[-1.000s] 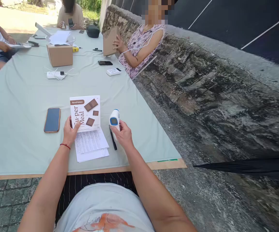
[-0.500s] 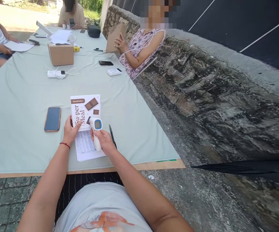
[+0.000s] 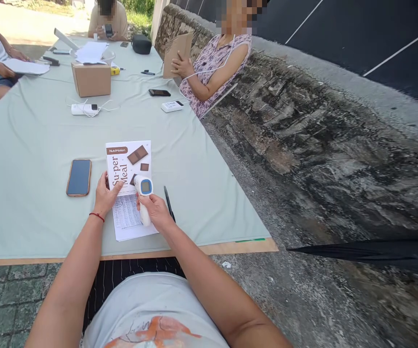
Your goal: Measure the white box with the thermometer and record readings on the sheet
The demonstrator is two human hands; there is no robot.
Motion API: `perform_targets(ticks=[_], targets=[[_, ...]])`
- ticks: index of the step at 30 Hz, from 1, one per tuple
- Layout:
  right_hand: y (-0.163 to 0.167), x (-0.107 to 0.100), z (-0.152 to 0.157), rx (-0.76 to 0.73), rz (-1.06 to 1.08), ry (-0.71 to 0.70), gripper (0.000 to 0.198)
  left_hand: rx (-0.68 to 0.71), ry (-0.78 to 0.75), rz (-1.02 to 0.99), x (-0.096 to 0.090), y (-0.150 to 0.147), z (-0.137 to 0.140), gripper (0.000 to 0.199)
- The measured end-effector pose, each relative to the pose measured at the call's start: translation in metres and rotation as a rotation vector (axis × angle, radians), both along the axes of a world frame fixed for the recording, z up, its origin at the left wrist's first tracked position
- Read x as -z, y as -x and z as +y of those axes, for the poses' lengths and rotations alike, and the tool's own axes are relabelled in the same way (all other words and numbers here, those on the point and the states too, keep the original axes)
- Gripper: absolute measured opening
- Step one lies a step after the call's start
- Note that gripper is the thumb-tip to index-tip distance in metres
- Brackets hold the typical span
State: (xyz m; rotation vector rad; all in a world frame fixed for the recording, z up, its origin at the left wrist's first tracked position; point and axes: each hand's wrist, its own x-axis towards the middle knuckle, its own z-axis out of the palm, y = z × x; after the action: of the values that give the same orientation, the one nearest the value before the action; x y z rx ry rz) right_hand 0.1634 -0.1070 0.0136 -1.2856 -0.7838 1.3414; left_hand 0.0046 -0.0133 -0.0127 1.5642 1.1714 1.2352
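My left hand (image 3: pixel 106 194) grips the left side of a white-and-brown box (image 3: pixel 136 159) printed "Su-per Meal", its thumb over the front and its other fingers mostly behind. In my right hand (image 3: pixel 157 210) is a white infrared thermometer (image 3: pixel 144 203) with a blue-rimmed screen, held upright at the box's lower right corner. Handwritten paper sheets (image 3: pixel 127 220) lie under both, partly covered. A dark pen (image 3: pixel 169 203) rests just right of my right hand. To the left of the box lies a phone (image 3: pixel 79 178) in a brown case.
A pale green cloth (image 3: pixel 31 193) covers the long table. Farther up stand a cardboard box (image 3: pixel 91 81), a white device with cords (image 3: pixel 84 109), a black phone (image 3: pixel 159 93) and a black case (image 3: pixel 141 44). One person (image 3: pixel 218 67) at the right holds cardboard; others sit at the far end and left.
My hands, the box and the thermometer stay almost still. At the far end, a person has raised a small device slightly. The cardboard held by the person at the right has shifted a little.
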Motion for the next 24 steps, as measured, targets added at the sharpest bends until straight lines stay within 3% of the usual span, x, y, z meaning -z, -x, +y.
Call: perform_targets(ticks=[13,24], targets=[[0.0,-0.01,-0.006,-0.047,-0.057,0.002,0.046,0.026,0.101,-0.046,-0.003,0.002,-0.001,0.076],[-0.022,-0.039,-0.029,0.104,-0.1,-0.046,0.042,0.077,0.075,-0.022,-0.014,0.003,-0.004,0.061]])
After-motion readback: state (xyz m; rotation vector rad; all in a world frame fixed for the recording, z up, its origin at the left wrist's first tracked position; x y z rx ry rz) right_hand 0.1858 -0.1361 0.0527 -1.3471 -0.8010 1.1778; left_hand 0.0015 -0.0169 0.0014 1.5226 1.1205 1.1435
